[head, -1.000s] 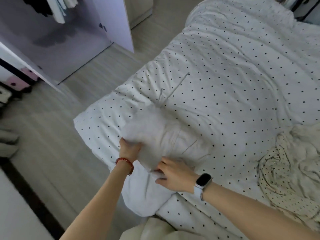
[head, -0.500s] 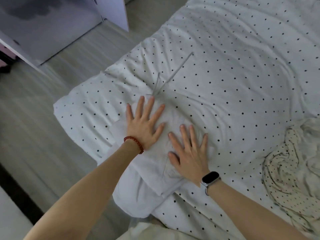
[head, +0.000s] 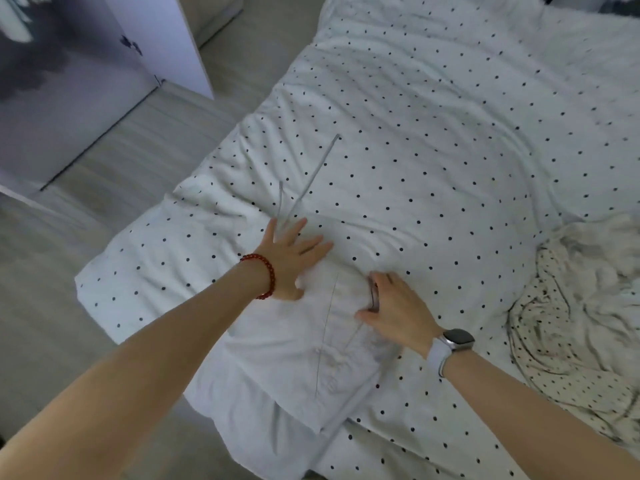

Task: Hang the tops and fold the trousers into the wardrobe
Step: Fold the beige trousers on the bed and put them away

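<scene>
Bedroom, pale wood-look floor (head: 114, 161). A bed (head: 450, 140) under a white duvet with small black dots fills most of the view. Wardrobe (head: 69, 98) at upper left, its white door (head: 166, 39) standing open; dark and pale garments hang blurred inside.

Folded white trousers (head: 311, 358) lie on the near corner of the bed, partly hanging over the edge. Two drawstrings (head: 311, 178) run out from the far end across the duvet.

Left hand (head: 291, 258) lies flat on the far end of the trousers, fingers straight and spread, fingertips at the drawstring roots. Right hand (head: 398, 310) rests at the right edge of the fold, fingers together, tips curled down over the fabric's edge; whether they actually grip it I cannot tell.

Crumpled cream spotted garment (head: 575, 327) at right, well apart from the hands. Red bead bracelet (head: 265, 275) on left wrist, smartwatch (head: 450, 344) on right.
</scene>
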